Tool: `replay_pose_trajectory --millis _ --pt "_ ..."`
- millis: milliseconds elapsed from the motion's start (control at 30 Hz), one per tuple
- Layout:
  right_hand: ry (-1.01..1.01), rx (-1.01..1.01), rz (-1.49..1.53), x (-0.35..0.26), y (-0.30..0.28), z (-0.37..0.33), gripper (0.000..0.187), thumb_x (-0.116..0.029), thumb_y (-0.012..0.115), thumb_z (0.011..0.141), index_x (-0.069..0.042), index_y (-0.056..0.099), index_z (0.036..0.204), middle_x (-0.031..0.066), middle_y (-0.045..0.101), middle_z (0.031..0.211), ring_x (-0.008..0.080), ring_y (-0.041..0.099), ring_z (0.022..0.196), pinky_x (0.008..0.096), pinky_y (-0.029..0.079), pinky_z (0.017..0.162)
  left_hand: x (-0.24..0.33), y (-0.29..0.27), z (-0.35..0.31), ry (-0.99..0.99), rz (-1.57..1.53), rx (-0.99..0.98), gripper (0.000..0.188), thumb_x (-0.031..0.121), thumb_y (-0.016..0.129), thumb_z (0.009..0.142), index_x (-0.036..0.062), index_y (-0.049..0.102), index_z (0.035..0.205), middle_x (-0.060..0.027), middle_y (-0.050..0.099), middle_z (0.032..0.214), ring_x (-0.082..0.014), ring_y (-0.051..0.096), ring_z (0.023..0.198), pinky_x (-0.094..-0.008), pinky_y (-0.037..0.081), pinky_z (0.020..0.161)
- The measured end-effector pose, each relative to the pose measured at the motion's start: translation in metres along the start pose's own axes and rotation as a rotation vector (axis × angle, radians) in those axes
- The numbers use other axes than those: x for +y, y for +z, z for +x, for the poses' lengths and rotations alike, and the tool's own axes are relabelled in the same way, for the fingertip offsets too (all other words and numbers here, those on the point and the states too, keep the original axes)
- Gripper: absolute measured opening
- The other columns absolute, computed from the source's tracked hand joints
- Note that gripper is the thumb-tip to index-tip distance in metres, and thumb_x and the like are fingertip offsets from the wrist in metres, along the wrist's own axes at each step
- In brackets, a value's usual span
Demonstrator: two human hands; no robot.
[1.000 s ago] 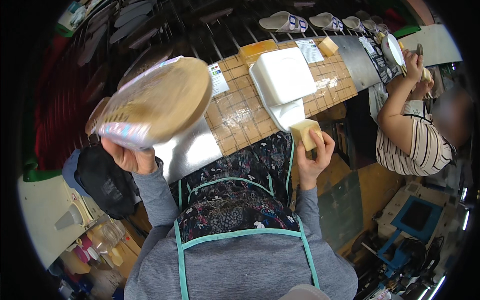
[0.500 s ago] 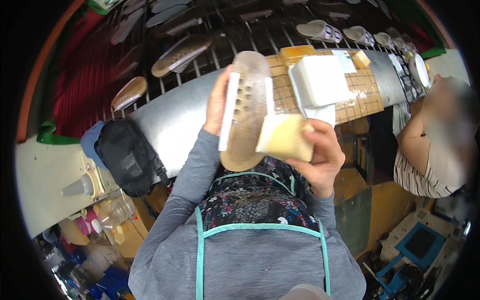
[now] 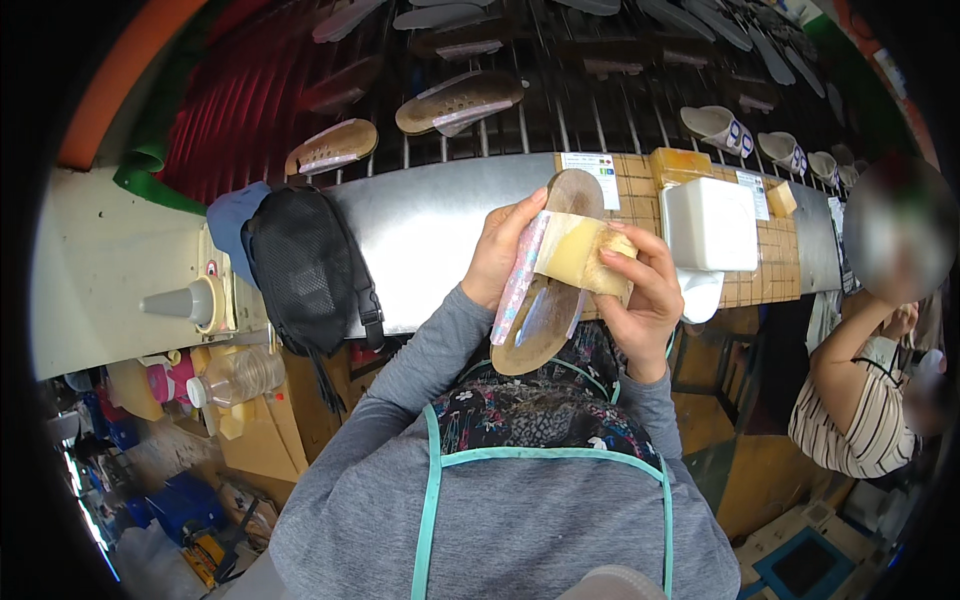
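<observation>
In front of my chest is a brown sandal sole (image 3: 527, 342), slightly tilted, with patterned strips folded out along its sides. My left hand (image 3: 505, 250) grips its left edge, with the thumb near the upper end. A pale yellow sponge (image 3: 578, 250) lies across the middle of the sole, hiding that part of its surface. The fingers of my right hand (image 3: 645, 290) are closed round the sponge's right end, which looks browned and worn.
Beyond the metal table (image 3: 450, 220) a conveyor of rods (image 3: 560, 120) carries several soles and sandals. A white container (image 3: 710, 225) and an amber block (image 3: 681, 166) stand on the right. A black bag (image 3: 300, 260) lies left. Another person (image 3: 860, 400) sits at far right.
The sponge has come from beside the sole to lie across its middle. The sole is now tilted more to the right. The whole view has shifted, with the table's things appearing further right.
</observation>
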State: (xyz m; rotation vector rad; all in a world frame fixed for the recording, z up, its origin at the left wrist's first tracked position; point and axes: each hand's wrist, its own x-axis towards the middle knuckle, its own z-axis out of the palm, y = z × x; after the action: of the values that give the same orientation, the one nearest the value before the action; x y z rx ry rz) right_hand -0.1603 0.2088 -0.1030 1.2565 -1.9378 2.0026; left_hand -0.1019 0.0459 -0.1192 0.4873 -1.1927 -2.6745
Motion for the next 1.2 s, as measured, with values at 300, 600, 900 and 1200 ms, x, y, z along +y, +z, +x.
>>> replay_pose_trajectory --millis 300,600,900,1200 --pt "-0.024 -0.061 -0.009 0.005 0.0 0.003 0.044 0.009 0.066 0.061 -0.004 0.07 0.103 0.0161 0.058 0.118 0.028 0.06 0.105 0.0361 0.05 0.09 0.001 -0.004 -0.001 0.019 0.085 -0.036 0.038 0.032 0.048 0.097 -0.0024 0.062 0.104 -0.0079 0.066 0.091 -0.0109 0.063 0.078 -0.0241 0.051 0.068" --pt "0.009 -0.129 0.043 -0.002 -0.002 -0.01 0.043 0.008 0.067 0.061 -0.005 0.07 0.101 0.0154 0.06 0.114 0.0265 0.061 0.102 0.0341 0.051 0.085 0.014 0.018 0.015 0.108 0.096 0.11 0.033 0.031 0.057 0.093 -0.0003 0.066 0.089 -0.0012 0.065 0.076 -0.0056 0.058 0.063 -0.0203 0.046 0.056" --pt "-0.023 -0.197 0.031 0.0 -0.012 -0.027 0.043 0.007 0.067 0.06 -0.007 0.071 0.101 0.0145 0.061 0.113 0.025 0.061 0.1 0.0332 0.05 0.084 0.02 0.029 0.045 0.209 0.098 0.207 0.033 0.034 0.062 0.09 0.0029 0.066 0.081 0.0 0.062 0.068 -0.0064 0.054 0.055 -0.021 0.043 0.051" --pt "0.126 0.03 0.005 -0.004 0.0 -0.037 0.042 0.001 0.076 0.063 -0.004 0.069 0.104 0.0137 0.061 0.106 0.0241 0.061 0.096 0.0321 0.049 0.081 0.04 0.03 0.053 0.927 0.143 0.369 0.04 0.033 0.056 0.094 0.0046 0.065 0.068 0.0049 0.055 0.06 -0.0031 0.044 0.05 -0.0216 0.034 0.046"
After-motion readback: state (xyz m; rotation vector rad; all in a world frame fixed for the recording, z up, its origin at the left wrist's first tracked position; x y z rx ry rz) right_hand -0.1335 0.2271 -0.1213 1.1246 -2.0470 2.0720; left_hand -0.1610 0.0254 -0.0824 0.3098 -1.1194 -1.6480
